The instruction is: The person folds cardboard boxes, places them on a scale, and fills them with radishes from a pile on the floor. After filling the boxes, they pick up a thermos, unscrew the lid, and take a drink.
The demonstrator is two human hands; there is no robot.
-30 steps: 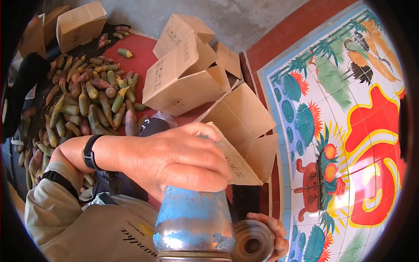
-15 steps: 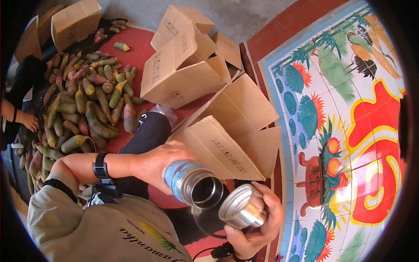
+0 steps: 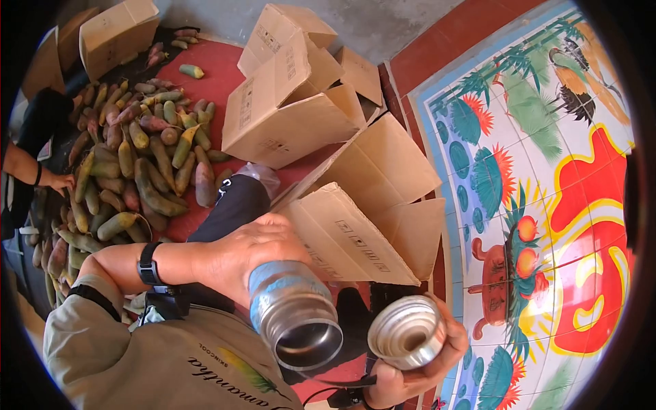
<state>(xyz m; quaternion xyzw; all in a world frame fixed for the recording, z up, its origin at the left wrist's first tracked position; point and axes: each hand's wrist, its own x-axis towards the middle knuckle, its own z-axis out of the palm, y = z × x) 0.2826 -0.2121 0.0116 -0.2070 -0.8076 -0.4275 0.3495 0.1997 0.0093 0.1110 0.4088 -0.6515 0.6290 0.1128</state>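
My left hand [image 3: 263, 249], with a black watch band at its wrist, is wrapped round a thermos flask [image 3: 285, 301]. The flask has a scuffed blue body and a bare steel neck. It is tilted, and its uncapped mouth faces the lower right. In my right hand [image 3: 417, 372] is the silver flask cap [image 3: 408, 333], held from below and the side with its hollow inside showing. Cap and flask are apart. A thin dark strap [image 3: 328, 384] hangs under the flask's mouth; where it ends is hidden.
Opened cardboard boxes [image 3: 294, 102] stand ahead, one box [image 3: 348, 232] right beside my hands. A heap of long green and reddish vegetables [image 3: 137, 164] lies left on red and black matting. Another person's hand [image 3: 55, 181] is at its edge. A painted tile wall [image 3: 533, 225] rises on the right.
The flask's mouth has swung downward and a little left. My right hand has moved right and turned the cap, showing more of its inside. The other person's hand has shifted towards the vegetables.
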